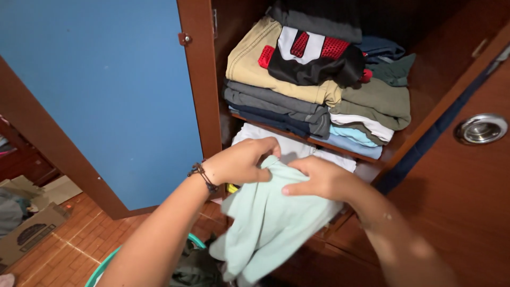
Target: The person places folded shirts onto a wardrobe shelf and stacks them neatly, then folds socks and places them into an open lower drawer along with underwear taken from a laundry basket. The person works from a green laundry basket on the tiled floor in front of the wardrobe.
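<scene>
My left hand and my right hand both grip the top edge of a pale mint-green garment, which hangs down in front of an open wooden wardrobe. A dark cord bracelet sits on my left wrist. Just behind my hands lies white folded clothing on the lower shelf. On the shelf above rests a pile of folded clothes: tan, grey, olive, light blue, topped by a black, red and white piece.
A blue wardrobe door stands open at left. At right is a brown door with a round metal pull. A teal-rimmed basket with dark clothes sits below on the tiled floor. Cardboard boxes lie at far left.
</scene>
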